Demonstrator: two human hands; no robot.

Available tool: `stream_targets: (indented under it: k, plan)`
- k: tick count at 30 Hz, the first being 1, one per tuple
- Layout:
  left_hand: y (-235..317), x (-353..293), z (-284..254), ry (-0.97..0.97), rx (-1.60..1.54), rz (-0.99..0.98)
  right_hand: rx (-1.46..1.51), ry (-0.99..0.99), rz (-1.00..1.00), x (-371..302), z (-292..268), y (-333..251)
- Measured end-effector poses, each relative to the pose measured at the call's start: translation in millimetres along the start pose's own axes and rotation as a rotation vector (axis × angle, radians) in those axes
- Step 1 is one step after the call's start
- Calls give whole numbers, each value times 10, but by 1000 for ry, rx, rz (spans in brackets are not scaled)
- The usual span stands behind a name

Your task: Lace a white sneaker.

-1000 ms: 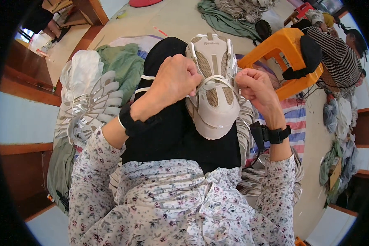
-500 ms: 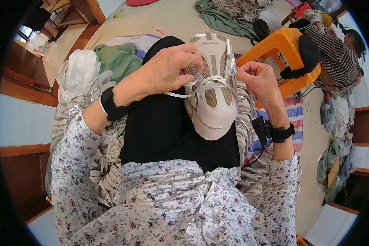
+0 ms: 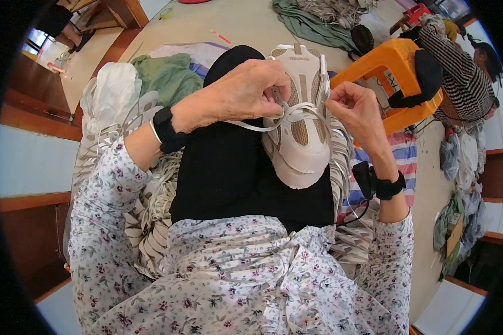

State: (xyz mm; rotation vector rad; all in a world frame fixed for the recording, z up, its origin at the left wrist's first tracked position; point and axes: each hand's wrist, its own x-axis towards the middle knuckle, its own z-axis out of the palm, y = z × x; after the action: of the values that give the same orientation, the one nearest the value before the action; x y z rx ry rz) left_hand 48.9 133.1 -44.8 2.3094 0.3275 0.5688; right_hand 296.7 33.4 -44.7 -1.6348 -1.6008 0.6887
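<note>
A beige and tan sneaker [image 3: 304,157], toe toward me, rests on the black cloth [image 3: 229,184] over my lap. A flat cream shoelace [image 3: 303,111] crosses its lower tongue, and one loose length trails off to the left. My left hand [image 3: 246,92] pinches with thumb and fingers at the lace on the shoe's left eyelet side; the curled fingers partly hide the grip. At the opposite eyelet edge, my right hand [image 3: 357,109] has thumb and forefinger pinched together on the lace beside the shoe.
Stacked beige shoe pieces with laces [image 3: 151,223] lie on both sides of my lap. An orange plastic stool [image 3: 397,61] stands at the far right, with a person in a striped top [image 3: 464,75] beyond. Green cloth [image 3: 170,78] and a white bag [image 3: 114,86] lie at left.
The view has shifted slightly, so the shoe and both hands appear farther right. My left fingertips have come down onto the crossed lace; my right hand stays at the shoe's right edge.
</note>
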Motion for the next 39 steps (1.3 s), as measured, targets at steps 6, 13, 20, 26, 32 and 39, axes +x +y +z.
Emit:
stream_targets:
  k: [6,13,20,26,32,39]
  plan:
    - [-82,93,38,45,-25,12,-358,101,-350,90,32,-283]
    - [-300,-62,141,250,174,174,-966,-2,-498,126,345,-189]
    - [-307,185,382,75,130,212,-1139,-130,-190,193,195,-216]
    - [-518,349,458,30,79,166,-366,-718,319,986,-223,427]
    - [-630,369,502,261,-11,295,-470,-597,665,828,-60,-300]
    - [-551,312,445,181,17,242,-1128,-240,-207,676,219,319]
